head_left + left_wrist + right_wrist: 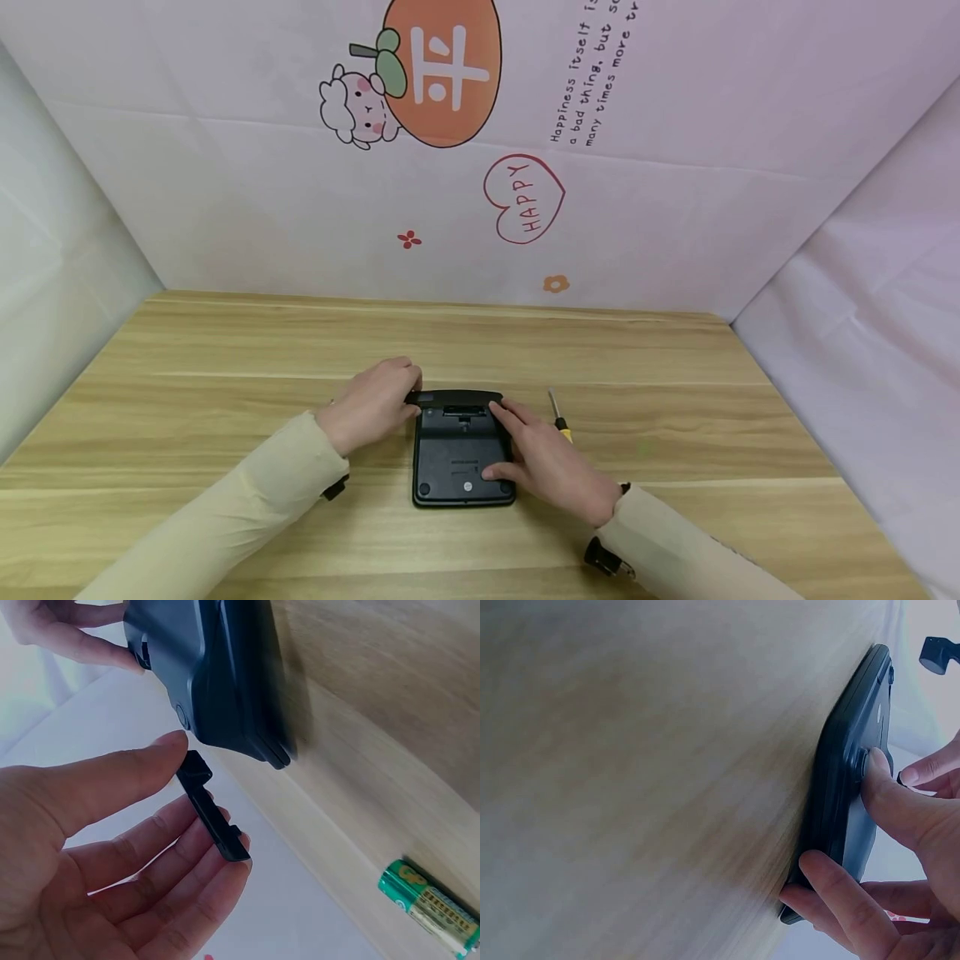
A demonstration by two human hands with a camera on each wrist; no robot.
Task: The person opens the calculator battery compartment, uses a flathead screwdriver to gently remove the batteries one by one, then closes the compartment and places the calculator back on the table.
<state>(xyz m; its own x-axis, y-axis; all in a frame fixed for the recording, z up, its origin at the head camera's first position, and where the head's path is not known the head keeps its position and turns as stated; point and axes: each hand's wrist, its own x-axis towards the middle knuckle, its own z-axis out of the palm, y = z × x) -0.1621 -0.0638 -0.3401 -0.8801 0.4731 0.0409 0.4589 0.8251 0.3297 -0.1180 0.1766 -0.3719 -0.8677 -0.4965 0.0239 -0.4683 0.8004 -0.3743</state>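
A black calculator [450, 454] lies face down on the table, its battery slot [465, 411] uncovered near the far edge. My right hand [551, 462] grips its right side, the thumb on the back and the fingers along the edge, as the right wrist view shows. At the calculator's far left corner is my left hand [375, 406]. In the left wrist view it pinches a small black battery cover [211, 814] between thumb and fingers, just off the calculator's body. What the slot holds is too dark to tell.
A screwdriver [560, 417] with a yellow and black handle lies right of the calculator, partly behind my right hand. A green and gold battery [431, 907] lies on the wooden table [225, 350] in the left wrist view. White printed cloth [300, 208] stands behind.
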